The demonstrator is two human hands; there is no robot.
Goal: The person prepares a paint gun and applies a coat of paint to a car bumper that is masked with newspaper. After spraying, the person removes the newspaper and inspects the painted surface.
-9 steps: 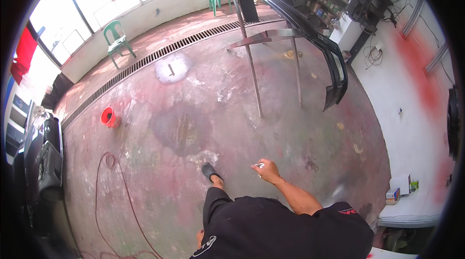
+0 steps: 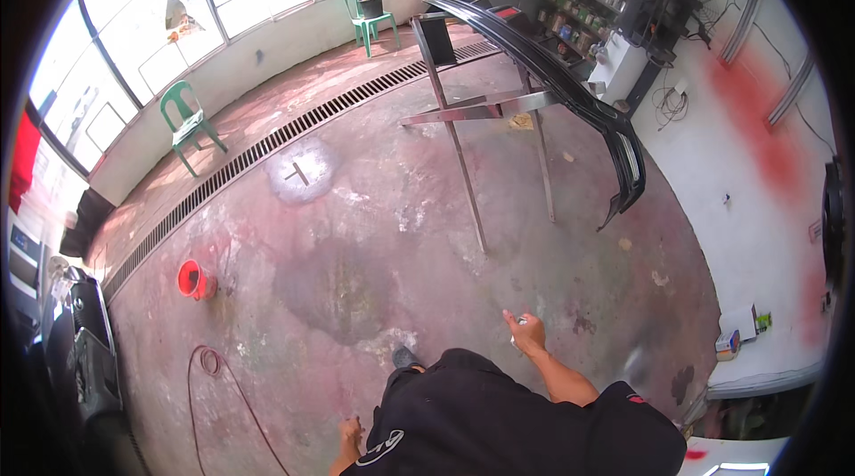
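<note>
My right hand (image 2: 527, 332) is out in front of my body, low over the floor in the picture. Its fingers are closed round a small white object (image 2: 521, 321), mostly hidden in the grip, so its kind cannot be told. Beside my left hip hangs my left hand (image 2: 351, 433), fingers loosely bent and slightly apart, with nothing visible in it. Farther ahead, a long black car bumper (image 2: 570, 84) rests on a metal stand (image 2: 463, 182), well apart from both hands.
A red bucket (image 2: 198, 282) and a looped hose (image 2: 210, 360) are on the floor at left. Green chairs (image 2: 187, 124) stand beyond the drain grate (image 2: 294, 129); one bears a black pot (image 2: 370, 6). Car parts (image 2: 93, 369) line the left edge. Small boxes (image 2: 728, 345) sit at right.
The view has shifted, with the bumper and stand now nearer. My left hand has come further into view at my hip. My right hand appears slightly farther right, still closed round the white object.
</note>
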